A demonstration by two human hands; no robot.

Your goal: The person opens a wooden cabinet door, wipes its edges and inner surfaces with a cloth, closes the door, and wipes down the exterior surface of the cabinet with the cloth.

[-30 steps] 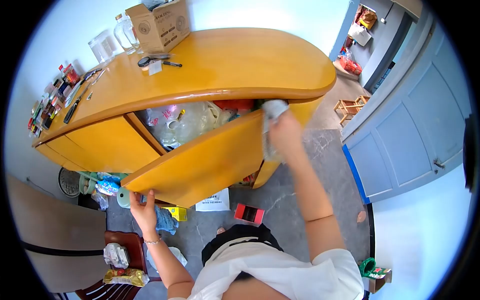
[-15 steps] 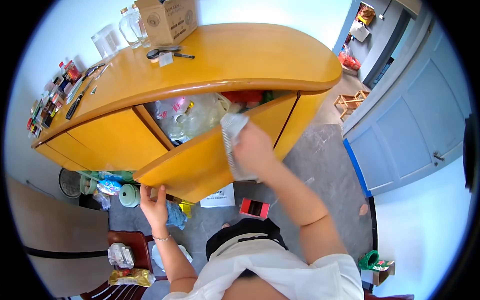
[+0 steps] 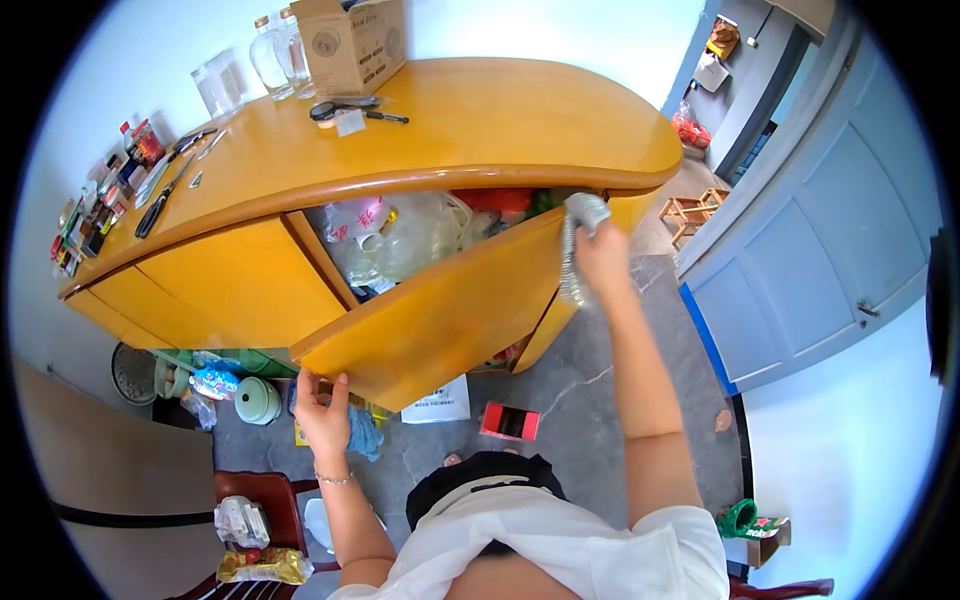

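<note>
Right hand [image 3: 604, 264]: closed on a pale, crumpled cloth [image 3: 586, 214], which it presses to the door [image 3: 440, 320] near the end farthest from the other hand. Change noted: the cloth has shifted from the door's middle to this end, so the middle stretch of the face is now uncovered.

Left hand [image 3: 326, 428]: thumb and fingers gripping the free lower corner of the door, position at that corner unchanged. The door stands ajar between the hands.

Beyond the door, plastic bags [image 3: 415, 240] fill the cabinet opening. Just beside the left hand, behind its wrist, is a blue cloth [image 3: 366, 436]. On the floor between the hands, below the door, lies a red box [image 3: 510, 422]. Contact pressure: cannot be determined.
</note>
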